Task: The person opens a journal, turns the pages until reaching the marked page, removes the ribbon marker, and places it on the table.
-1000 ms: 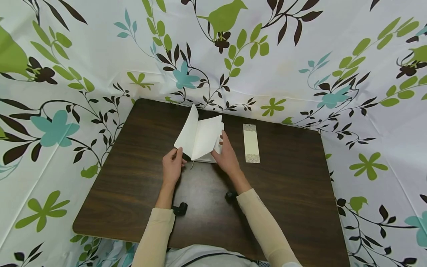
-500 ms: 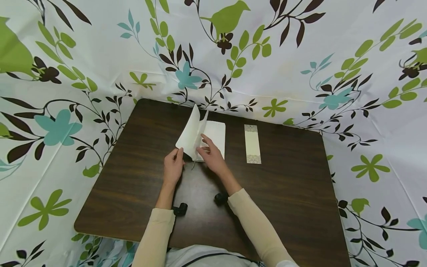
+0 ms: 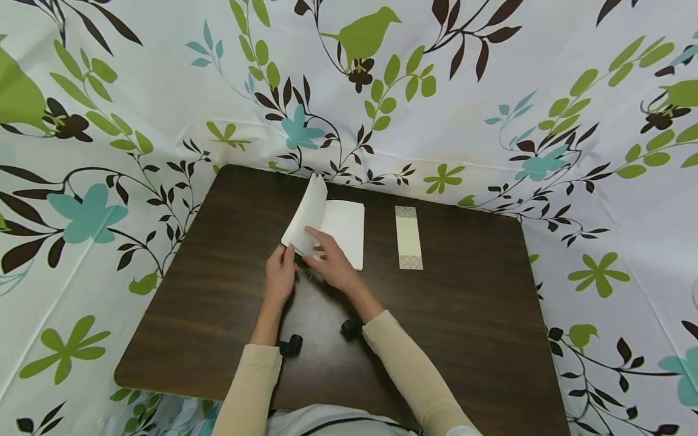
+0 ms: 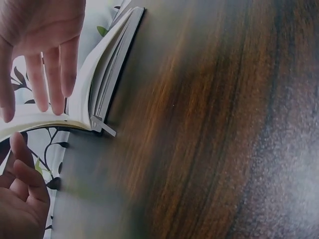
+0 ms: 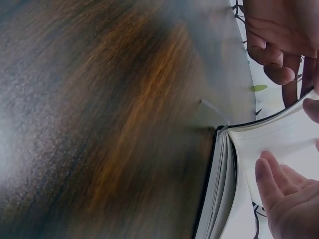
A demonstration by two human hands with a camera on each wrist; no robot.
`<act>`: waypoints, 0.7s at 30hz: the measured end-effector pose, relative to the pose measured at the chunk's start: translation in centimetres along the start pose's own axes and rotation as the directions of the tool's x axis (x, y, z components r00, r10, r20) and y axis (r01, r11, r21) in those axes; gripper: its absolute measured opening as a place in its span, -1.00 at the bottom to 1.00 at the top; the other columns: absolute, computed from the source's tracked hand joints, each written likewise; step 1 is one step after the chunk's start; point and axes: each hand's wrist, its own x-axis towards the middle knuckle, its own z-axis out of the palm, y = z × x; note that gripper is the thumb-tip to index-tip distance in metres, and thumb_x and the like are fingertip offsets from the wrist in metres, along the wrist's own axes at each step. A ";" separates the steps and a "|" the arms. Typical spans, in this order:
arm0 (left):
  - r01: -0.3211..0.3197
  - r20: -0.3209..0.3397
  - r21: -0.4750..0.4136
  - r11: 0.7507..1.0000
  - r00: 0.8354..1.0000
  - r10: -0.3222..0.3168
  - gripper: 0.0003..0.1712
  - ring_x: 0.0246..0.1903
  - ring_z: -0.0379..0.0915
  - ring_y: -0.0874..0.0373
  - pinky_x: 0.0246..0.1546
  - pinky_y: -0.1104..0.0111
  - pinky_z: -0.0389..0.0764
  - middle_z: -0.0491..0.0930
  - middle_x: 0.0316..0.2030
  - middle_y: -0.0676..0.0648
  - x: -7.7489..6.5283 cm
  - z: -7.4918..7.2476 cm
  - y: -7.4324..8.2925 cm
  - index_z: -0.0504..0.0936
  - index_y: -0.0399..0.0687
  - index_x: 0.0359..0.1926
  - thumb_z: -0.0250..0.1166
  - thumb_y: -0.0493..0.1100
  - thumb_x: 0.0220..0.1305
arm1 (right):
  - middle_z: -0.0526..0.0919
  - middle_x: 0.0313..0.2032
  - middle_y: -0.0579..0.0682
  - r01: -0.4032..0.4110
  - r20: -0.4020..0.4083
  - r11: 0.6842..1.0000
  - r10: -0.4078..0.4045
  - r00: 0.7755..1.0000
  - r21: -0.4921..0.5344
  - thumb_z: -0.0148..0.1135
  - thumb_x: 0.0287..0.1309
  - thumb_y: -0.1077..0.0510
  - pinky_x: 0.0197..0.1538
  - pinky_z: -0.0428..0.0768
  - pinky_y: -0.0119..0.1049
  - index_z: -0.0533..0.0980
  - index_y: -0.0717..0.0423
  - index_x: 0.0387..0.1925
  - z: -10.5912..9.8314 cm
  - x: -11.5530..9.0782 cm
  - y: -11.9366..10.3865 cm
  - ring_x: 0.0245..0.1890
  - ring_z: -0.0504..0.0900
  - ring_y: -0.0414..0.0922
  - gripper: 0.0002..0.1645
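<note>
A notebook (image 3: 346, 233) with blank white pages lies open on the dark wooden table. Its left side is raised at a slant, and a thin ribbon marker (image 4: 103, 126) sticks out at the spine. My left hand (image 3: 279, 278) pinches the lower left edge of the raised cover and pages. In the right wrist view the left hand's curled fingers (image 5: 279, 74) show under the dark cover. My right hand (image 3: 334, 265) lies over the raised left page, its extended fingers touching or just above the paper. The right page lies flat beside it.
Right of the notebook, a cream bookmark strip (image 3: 409, 237) with patterned ends lies on the table (image 3: 469, 315). A curtain (image 3: 436, 109) printed with leaves and birds hangs behind the far edge. Black wrist cameras (image 3: 351, 329) sit at both wrists.
The right hand has moved left from the notebook's right edge, turning pages over to the raised left side. The right page now lies flat. My left hand keeps its hold.
</note>
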 end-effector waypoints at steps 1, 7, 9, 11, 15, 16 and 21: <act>0.005 -0.001 0.003 1.000 1.000 -0.005 -0.55 -0.54 0.38 -0.20 -0.53 0.25 0.39 0.48 -0.42 -0.44 0.2 0.0 -0.5 0.51 -0.25 -0.24 -0.04 0.06 0.58 | 0.18 0.47 -0.05 0.009 0.013 1.000 -0.009 1.000 -0.003 0.23 0.37 0.12 0.23 0.49 0.02 0.09 -0.23 0.54 0.0 0.1 -0.2 0.29 0.44 0.10 -0.17; 0.016 -0.008 0.023 1.000 1.000 -0.016 -0.46 -0.50 0.39 -0.04 -0.46 0.23 0.42 0.51 -0.36 -0.38 0.6 -0.4 -1.7 0.53 -0.10 -0.12 -0.09 0.25 0.54 | 0.08 0.53 -0.01 0.033 0.062 0.992 -0.026 0.998 -0.118 0.20 0.40 0.08 0.32 0.41 -0.08 0.04 -0.22 0.56 0.5 0.5 -0.4 0.48 0.15 -0.11 -0.16; 0.014 -0.005 0.027 1.000 1.000 -0.014 -0.47 -0.48 0.40 -0.08 -0.45 0.23 0.43 0.50 -0.36 -0.37 0.5 -0.4 -1.7 0.52 -0.10 -0.12 -0.10 0.25 0.54 | 0.07 0.53 0.02 0.022 0.062 0.987 -0.013 0.998 -0.158 0.18 0.42 0.04 0.33 0.39 -0.10 0.04 -0.24 0.55 0.5 0.3 -0.6 0.50 0.11 -0.12 -0.18; 0.018 0.002 0.026 1.000 1.000 -0.018 -0.48 -0.45 0.41 -0.15 -0.44 0.23 0.43 0.50 -0.37 -0.36 0.3 -0.4 -1.8 0.51 -0.11 -0.13 -0.10 0.23 0.55 | 0.06 0.54 0.03 0.005 0.067 0.983 0.007 0.998 -0.181 0.15 0.43 0.00 0.35 0.37 -0.11 0.04 -0.27 0.55 0.6 0.0 -0.7 0.50 0.12 -0.11 -0.20; 0.036 0.017 0.026 0.999 0.999 -0.037 -0.47 -0.41 0.44 -0.25 -0.44 0.25 0.44 0.51 -0.37 -0.32 -0.2 -0.4 -2.1 0.50 -0.13 -0.11 -0.06 0.25 0.52 | 0.03 0.55 0.01 -0.027 0.089 0.979 0.046 0.995 -0.204 0.17 0.42 -0.04 0.36 0.35 -0.08 0.01 -0.36 0.55 0.7 -0.6 -0.7 0.50 0.11 -0.12 -0.18; 0.038 0.022 0.024 0.999 0.999 -0.039 -0.47 -0.41 0.43 -0.24 -0.45 0.25 0.44 0.50 -0.38 -0.29 -0.3 -0.4 -2.1 0.50 -0.11 -0.11 -0.04 0.26 0.51 | 0.02 0.55 0.00 -0.028 0.092 0.977 0.048 0.995 -0.210 0.17 0.41 -0.06 0.35 0.35 -0.08 0.00 -0.38 0.55 0.7 -0.6 -0.6 0.51 0.10 -0.13 -0.17; 0.010 0.036 0.052 0.999 0.999 -0.011 -0.46 -0.55 0.29 0.00 -0.52 0.28 0.34 0.36 -0.50 -0.12 0.1 0.2 -1.9 0.43 -0.06 -0.23 0.07 0.34 0.41 | 0.05 0.54 0.01 -0.019 0.068 0.972 0.036 0.997 -0.235 0.27 0.34 -0.01 0.33 0.38 -0.10 -0.02 -0.43 0.54 0.3 -0.6 -0.2 0.51 0.08 -0.15 -0.08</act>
